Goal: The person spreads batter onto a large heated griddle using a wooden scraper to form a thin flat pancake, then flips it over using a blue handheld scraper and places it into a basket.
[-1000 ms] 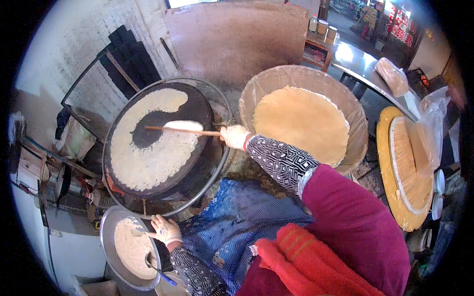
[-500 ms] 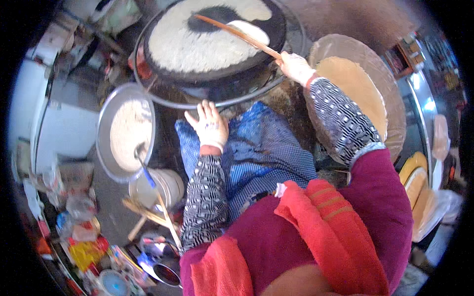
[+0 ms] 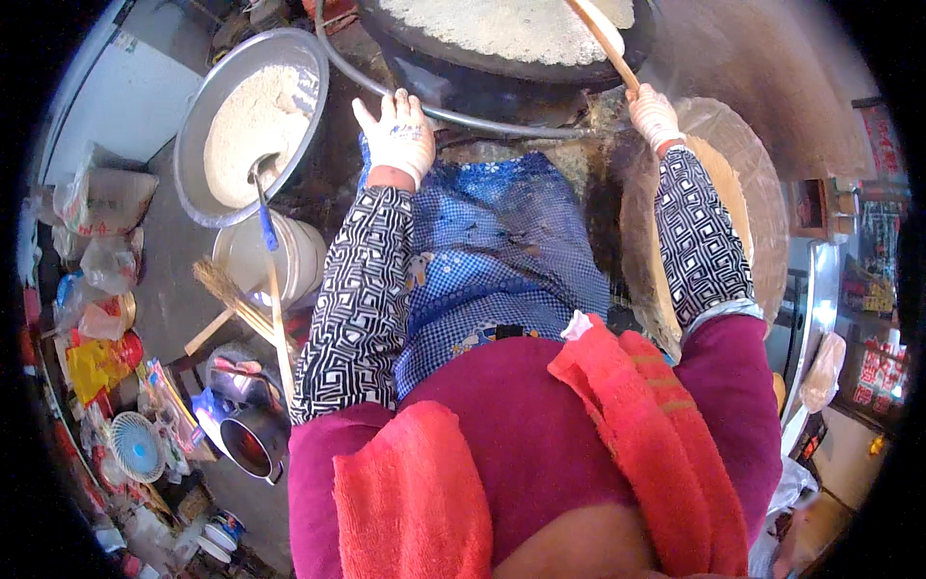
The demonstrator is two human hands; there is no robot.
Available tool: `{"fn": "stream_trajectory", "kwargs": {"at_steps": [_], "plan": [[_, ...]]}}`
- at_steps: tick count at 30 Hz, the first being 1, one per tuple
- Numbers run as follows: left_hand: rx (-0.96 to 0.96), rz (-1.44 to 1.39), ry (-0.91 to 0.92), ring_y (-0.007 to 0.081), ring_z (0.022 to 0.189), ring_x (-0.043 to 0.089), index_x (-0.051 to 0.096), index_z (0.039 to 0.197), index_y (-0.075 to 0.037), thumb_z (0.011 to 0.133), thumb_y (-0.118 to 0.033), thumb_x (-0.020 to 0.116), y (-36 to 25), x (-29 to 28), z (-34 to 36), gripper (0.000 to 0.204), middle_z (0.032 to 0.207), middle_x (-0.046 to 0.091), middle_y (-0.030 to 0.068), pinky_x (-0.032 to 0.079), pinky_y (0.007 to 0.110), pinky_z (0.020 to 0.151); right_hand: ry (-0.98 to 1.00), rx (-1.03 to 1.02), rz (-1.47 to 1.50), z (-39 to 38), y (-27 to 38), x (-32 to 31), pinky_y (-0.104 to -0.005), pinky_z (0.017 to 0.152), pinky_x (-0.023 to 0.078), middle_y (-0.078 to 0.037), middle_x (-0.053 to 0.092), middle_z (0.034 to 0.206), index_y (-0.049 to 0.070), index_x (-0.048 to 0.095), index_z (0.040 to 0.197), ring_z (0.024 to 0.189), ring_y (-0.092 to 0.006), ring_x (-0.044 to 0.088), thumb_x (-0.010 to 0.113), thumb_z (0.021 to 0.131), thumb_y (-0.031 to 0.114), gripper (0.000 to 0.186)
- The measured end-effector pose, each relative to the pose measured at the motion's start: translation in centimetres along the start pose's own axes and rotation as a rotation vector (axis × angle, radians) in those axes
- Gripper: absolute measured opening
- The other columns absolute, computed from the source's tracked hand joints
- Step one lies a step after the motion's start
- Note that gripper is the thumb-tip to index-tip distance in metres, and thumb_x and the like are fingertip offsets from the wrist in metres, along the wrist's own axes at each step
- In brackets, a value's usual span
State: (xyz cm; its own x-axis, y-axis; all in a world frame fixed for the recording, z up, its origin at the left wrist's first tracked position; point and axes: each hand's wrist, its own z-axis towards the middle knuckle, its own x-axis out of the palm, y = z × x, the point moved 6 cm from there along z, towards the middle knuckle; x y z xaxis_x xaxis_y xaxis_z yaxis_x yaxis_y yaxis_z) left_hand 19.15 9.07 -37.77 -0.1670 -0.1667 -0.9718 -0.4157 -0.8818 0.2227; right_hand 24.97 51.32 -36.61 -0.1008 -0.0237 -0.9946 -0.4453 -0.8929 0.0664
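Observation:
My right hand [image 3: 656, 118], in a whitish glove, is closed round the end of a long wooden batter spreader [image 3: 603, 39]. The spreader reaches over pale batter [image 3: 492, 27] spread on a round black griddle [image 3: 434, 60]; its far end is cut off by the picture's top edge. My gloved left hand [image 3: 400, 137] is open, fingers apart, by the metal ring [image 3: 502, 127] that runs round the griddle's front. Whether its fingertips touch the ring I cannot tell. Nothing shows in that hand.
At left, a metal basin [image 3: 185, 181] of batter holds a blue-handled ladle [image 3: 267, 227], with a white bucket [image 3: 299, 261] below. A small broom [image 3: 227, 289] and a dark pot [image 3: 253, 442] lie nearby. Under my right forearm, a plastic-covered round tray [image 3: 772, 232] bears thin tan pancakes [image 3: 721, 164].
The whole view has shifted, so the griddle sits higher and is partly cut off. My right hand and the spreader are farther right, the spreader more steeply angled. My left hand stays by the ring.

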Motion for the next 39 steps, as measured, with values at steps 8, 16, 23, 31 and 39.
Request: {"fn": "stream_trajectory", "kwargs": {"at_steps": [8,16,23,31,39], "plan": [[-0.128,-0.040,0.089,0.0235,0.139,0.035,0.044,0.142,-0.009,0.095,-0.024,0.042,4.6,-0.1,1.5,0.049,0.152,0.038,0.0051,0.005,0.069,0.112,0.006,-0.017,0.064,-1.6,1.4,0.1,-0.0553,0.079,0.048,-0.026,0.066,0.091,0.005,0.060,0.101,0.089,-0.0457,0.062,0.051,0.095,0.039,0.036],[0.200,-0.268,-0.148,0.0253,0.133,0.042,0.051,0.133,-0.006,0.085,-0.029,0.060,-5.1,-1.5,-2.1,0.054,0.138,0.052,0.0101,0.017,0.068,0.110,0.070,-0.036,0.130,-3.4,3.3,0.7,-0.0537,0.079,0.050,-0.026,0.067,0.091,0.005,0.060,0.096,0.090,-0.0453,0.063,0.056,0.093,0.037,0.033],[0.136,-0.155,-0.253,0.0277,0.124,0.051,0.058,0.122,-0.004,0.083,-0.021,0.057,-2.6,-0.5,-1.3,0.043,0.126,0.059,0.0122,0.019,0.069,0.108,0.083,-0.202,0.064,-4.5,4.4,0.1,-0.0510,0.080,0.051,-0.023,0.067,0.090,0.008,0.061,0.098,0.087,-0.0417,0.064,0.056,0.092,0.038,0.031],[0.042,-0.123,-0.146,0.0265,0.129,0.047,0.059,0.121,-0.009,0.087,-0.023,0.055,1.3,0.6,0.9,0.037,0.131,0.058,0.0102,0.015,0.067,0.110,-0.025,-0.173,0.086,-5.4,3.9,-1.7,-0.0510,0.074,0.052,-0.022,0.067,0.085,0.008,0.062,0.097,0.082,-0.0416,0.065,0.054,0.094,0.037,0.030],[-0.072,0.011,-0.025,0.0225,0.139,0.036,0.058,0.124,-0.010,0.096,-0.019,0.034,6.5,1.7,2.1,0.038,0.143,0.050,0.0054,0.009,0.066,0.113,-0.033,-0.327,0.162,-18.5,1.8,-4.4,-0.0547,0.058,0.050,-0.023,0.062,0.067,0.008,0.056,0.097,0.063,-0.0440,0.061,0.058,0.093,0.034,0.026]]}}
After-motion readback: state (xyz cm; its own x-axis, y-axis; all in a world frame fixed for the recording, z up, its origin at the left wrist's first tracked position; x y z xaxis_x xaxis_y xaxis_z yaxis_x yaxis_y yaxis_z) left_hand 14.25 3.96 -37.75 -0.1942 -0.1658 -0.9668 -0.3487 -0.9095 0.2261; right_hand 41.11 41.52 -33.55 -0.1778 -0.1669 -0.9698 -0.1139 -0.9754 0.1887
